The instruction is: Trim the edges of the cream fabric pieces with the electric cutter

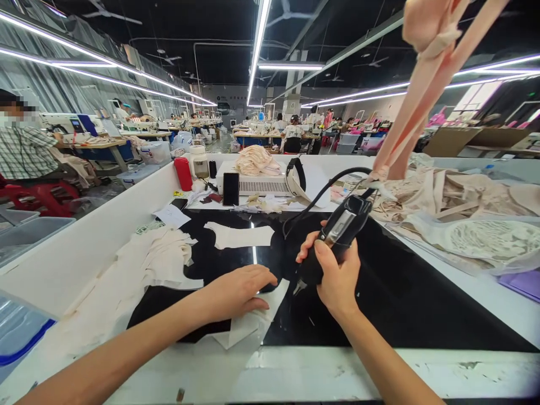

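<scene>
My right hand (341,275) is wrapped round a black handheld tool (343,225) with a metal plate on its side; a black cable runs from its top. My left hand (244,289) reaches over a white cut piece (276,301) on the black table surface (405,292), palm down, fingers slightly bent and thumb apart. Beyond it another white piece (242,235) lies flat. To the left spreads an overlapping pile of pale fabric pieces (135,264). Pale pink strips (426,95) hang knotted above the tool.
A white box (264,184) at the back bears folded cloth. Beside it are a dark phone (230,188), a red container (183,174) and a jar (199,163). Pale garments (464,194) and a lace piece (489,239) lie right. A person (25,146) sits far left.
</scene>
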Available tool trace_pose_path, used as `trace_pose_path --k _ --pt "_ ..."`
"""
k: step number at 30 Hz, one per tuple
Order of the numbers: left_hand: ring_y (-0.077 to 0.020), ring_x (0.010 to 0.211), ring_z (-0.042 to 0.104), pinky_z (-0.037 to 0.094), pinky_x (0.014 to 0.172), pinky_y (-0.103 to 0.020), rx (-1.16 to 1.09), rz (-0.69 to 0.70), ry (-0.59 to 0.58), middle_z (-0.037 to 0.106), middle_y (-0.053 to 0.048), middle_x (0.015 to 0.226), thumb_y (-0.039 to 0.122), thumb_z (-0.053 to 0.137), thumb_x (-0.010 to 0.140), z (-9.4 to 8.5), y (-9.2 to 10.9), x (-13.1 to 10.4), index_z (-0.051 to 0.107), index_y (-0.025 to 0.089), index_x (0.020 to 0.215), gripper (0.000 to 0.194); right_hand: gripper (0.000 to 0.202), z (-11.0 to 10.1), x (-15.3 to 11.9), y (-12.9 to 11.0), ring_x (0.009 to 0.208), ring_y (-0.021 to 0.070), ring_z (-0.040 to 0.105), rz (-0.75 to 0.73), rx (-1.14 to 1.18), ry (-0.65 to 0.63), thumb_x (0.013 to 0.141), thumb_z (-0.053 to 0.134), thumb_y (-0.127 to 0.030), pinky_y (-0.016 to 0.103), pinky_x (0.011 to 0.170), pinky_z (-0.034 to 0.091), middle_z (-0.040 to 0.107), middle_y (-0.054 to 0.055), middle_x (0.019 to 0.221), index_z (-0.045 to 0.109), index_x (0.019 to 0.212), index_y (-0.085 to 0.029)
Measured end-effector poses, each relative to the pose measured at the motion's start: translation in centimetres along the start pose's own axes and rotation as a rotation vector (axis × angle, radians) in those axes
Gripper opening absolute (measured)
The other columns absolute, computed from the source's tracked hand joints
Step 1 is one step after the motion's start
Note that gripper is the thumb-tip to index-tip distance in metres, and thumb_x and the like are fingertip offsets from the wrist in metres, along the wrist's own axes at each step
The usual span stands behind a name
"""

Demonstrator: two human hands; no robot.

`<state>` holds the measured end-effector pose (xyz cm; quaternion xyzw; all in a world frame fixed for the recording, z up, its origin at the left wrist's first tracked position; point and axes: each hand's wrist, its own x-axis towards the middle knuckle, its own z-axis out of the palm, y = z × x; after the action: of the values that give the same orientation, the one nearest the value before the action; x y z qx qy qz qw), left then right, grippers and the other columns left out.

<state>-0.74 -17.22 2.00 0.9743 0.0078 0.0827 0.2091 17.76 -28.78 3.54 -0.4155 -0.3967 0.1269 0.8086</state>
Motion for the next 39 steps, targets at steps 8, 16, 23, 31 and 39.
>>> trace_pose_path --k 8,16,23,31,39 --pt "-0.034 0.151 0.048 0.035 0.127 -0.059 -0.075 0.03 -0.146 0.057 -0.016 0.153 0.036 0.083 0.094 0.3 -0.9 2.1 0.053 0.022 0.147 0.063 0.03 0.3 0.0 0.0 0.06 0.0136 0.062 0.008 0.023 0.002 0.09 0.081 -0.039 0.031 0.057 0.057 0.067 -0.006 0.08 0.059 0.108 -0.028" --pt "-0.0341 0.157 0.041 0.024 0.129 -0.069 -0.116 0.001 -0.22 0.063 -0.013 0.148 0.041 0.082 0.095 0.5 -1.2 2.3 0.055 0.025 0.141 0.056 0.035 1.1 -0.6 0.4 0.06 0.0133 0.064 0.066 0.065 -0.006 0.088 0.082 -0.04 0.029 0.057 0.058 0.068 -0.007 0.081 0.056 0.107 -0.029" --pt "-0.0364 0.163 0.027 0.013 0.128 -0.076 -0.098 -0.026 -0.211 0.056 -0.017 0.157 0.05 0.082 0.092 0.9 -2.3 1.2 0.056 0.024 0.14 0.06 0.031 2.3 -1.0 0.6 0.058 0.0114 0.063 0.069 0.086 -0.029 0.086 0.08 -0.037 0.027 0.056 0.059 0.069 -0.006 0.081 0.053 0.099 -0.027" --pt "-0.0358 0.163 0.027 0.011 0.128 -0.076 -0.11 -0.038 -0.212 0.061 -0.014 0.151 0.05 0.082 0.092 0.9 -2.4 1.0 0.061 0.024 0.131 0.051 0.029 2.7 -1.3 1.0 0.057 0.0111 0.064 0.067 0.075 -0.027 0.086 0.08 -0.035 0.027 0.056 0.059 0.07 -0.007 0.081 0.055 0.099 -0.027" --pt "-0.0358 0.164 0.025 0.01 0.128 -0.078 -0.11 -0.033 -0.214 0.059 -0.014 0.153 0.049 0.082 0.092 0.9 -2.4 1.0 0.063 0.025 0.127 0.046 0.025 2.9 -1.5 0.8 0.056 0.0111 0.064 0.043 0.028 -0.031 0.088 0.077 -0.032 0.026 0.056 0.059 0.07 -0.006 0.078 0.054 0.097 -0.027"
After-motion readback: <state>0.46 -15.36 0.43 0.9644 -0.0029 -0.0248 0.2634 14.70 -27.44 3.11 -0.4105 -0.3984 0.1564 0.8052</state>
